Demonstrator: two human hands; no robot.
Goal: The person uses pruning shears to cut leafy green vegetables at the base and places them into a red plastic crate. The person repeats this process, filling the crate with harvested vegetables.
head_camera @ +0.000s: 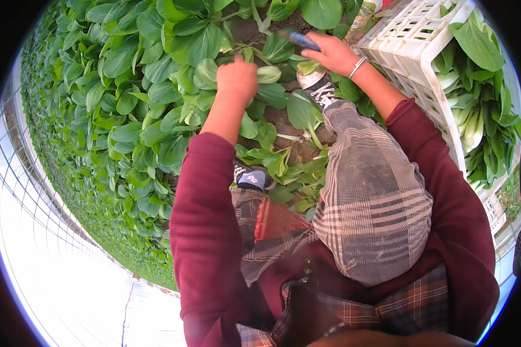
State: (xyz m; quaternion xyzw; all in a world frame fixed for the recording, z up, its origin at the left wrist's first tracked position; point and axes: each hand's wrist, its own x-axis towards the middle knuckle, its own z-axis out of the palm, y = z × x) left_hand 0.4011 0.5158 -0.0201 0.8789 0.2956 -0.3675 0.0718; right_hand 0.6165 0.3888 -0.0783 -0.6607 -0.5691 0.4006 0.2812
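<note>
My left hand is closed around a small bok choy plant. The plant's pale stem base points right, and its leaves stick out on the left of the fist. In my right hand is a blue-handled tool, probably a knife. It is blurred, and its blade cannot be made out. Both hands are low over the edge of the bok choy bed, a short way apart. Cut or loose leaves lie on the soil between my shoes.
A white plastic crate stands close on my right, with harvested bok choy lying in and beyond it. Something red and plastic is beneath me. My shoe rests on the soil near my right hand. Dense plants stretch away left.
</note>
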